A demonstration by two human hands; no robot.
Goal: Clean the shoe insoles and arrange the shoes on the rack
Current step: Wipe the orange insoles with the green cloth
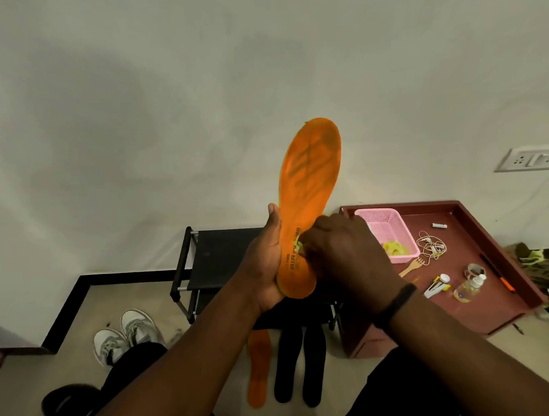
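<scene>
My left hand [265, 264] grips the heel end of an orange insole [309, 184] and holds it upright, toe up, in front of the wall. My right hand [344, 253] pinches a small yellow cloth [300, 244] against the insole's lower face, near its printed lettering. A second orange insole [257, 369] and two black insoles [301, 365] lie on the floor below. A pair of white-and-grey sneakers [126, 337] stands on the floor at the left. The black shoe rack [213, 258] stands against the wall behind my hands.
A maroon low table [494, 238] at the right carries a pink basket [390, 226] holding yellow cloth, earphones, a wooden fork, a small bottle and other small items. A wall socket [536, 159] is at the far right. A dark shoe [66, 400] lies at the bottom left.
</scene>
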